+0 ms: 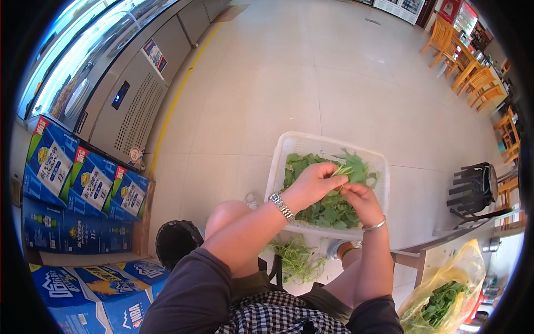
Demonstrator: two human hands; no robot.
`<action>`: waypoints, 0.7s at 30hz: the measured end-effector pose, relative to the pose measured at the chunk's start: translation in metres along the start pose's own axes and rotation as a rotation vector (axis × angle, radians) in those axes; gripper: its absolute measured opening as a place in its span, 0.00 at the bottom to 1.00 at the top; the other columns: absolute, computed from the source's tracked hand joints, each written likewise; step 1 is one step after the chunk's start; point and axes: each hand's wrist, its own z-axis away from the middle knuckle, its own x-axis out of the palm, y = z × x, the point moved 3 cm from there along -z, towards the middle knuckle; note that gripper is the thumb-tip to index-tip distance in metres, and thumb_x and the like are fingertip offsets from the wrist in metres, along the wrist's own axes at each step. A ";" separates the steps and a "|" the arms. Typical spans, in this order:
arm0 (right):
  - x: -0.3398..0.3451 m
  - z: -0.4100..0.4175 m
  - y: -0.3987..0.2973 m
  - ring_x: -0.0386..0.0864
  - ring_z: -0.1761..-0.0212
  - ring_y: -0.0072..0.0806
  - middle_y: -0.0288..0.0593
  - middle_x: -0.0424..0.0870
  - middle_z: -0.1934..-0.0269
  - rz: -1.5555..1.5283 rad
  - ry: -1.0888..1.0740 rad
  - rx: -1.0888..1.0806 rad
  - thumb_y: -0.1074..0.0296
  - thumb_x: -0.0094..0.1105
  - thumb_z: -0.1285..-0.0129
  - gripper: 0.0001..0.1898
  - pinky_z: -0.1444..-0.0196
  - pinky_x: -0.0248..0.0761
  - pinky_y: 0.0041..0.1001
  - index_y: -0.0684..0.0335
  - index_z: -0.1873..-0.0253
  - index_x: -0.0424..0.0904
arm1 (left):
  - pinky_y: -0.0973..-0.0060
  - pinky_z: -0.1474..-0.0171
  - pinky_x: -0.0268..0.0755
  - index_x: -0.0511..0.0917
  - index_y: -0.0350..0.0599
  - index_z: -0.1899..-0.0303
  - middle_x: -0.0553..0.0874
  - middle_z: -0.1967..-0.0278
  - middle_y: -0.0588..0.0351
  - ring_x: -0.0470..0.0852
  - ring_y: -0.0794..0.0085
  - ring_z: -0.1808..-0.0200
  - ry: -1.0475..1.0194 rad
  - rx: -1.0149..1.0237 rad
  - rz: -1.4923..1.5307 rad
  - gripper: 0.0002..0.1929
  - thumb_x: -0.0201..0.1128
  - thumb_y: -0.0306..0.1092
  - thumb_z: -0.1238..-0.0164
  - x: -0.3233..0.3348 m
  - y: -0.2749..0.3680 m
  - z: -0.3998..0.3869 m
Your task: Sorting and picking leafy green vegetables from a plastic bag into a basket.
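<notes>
My left hand grips a small bunch of green stems, with the leaves pointing away from me. Just right of it, my right hand pinches the lower end of the stems between thumb and fingers. Both hands are above a white plastic basket that stands on the floor. Inside the basket lies a heap of leafy greens, partly covered by my hands. Between my feet, a loose pile of thin pale-green stems rests on the floor.
At lower right is a yellow plastic bag with more greens beside a table. Stacked black stools stand to the right. Blue beer cartons are piled on the left, below a refrigerated display counter. Wooden chairs are farther off.
</notes>
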 end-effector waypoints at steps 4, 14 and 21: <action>0.001 -0.007 -0.002 0.78 0.67 0.25 0.39 0.79 0.70 0.472 0.235 -0.103 0.71 0.61 0.37 0.04 0.64 0.71 0.25 0.62 0.60 0.83 | 0.83 0.72 0.61 0.79 0.39 0.68 0.75 0.76 0.69 0.67 0.88 0.73 0.182 0.008 -0.002 0.11 0.64 0.37 0.31 0.002 -0.014 -0.001; 0.011 0.002 -0.028 0.79 0.72 0.44 0.42 0.79 0.70 1.147 0.554 -0.468 0.64 0.61 0.38 0.06 0.69 0.73 0.38 0.58 0.66 0.80 | 0.79 0.74 0.60 0.75 0.40 0.71 0.70 0.79 0.68 0.64 0.85 0.76 0.267 0.147 -0.307 0.11 0.64 0.35 0.32 0.003 -0.006 -0.013; -0.006 -0.002 -0.007 0.81 0.70 0.43 0.42 0.83 0.67 1.113 0.563 -0.399 0.62 0.60 0.37 0.06 0.68 0.74 0.37 0.57 0.63 0.81 | 0.85 0.77 0.55 0.76 0.44 0.67 0.68 0.80 0.71 0.61 0.87 0.80 0.279 -0.092 0.101 0.08 0.64 0.36 0.31 0.001 -0.009 -0.011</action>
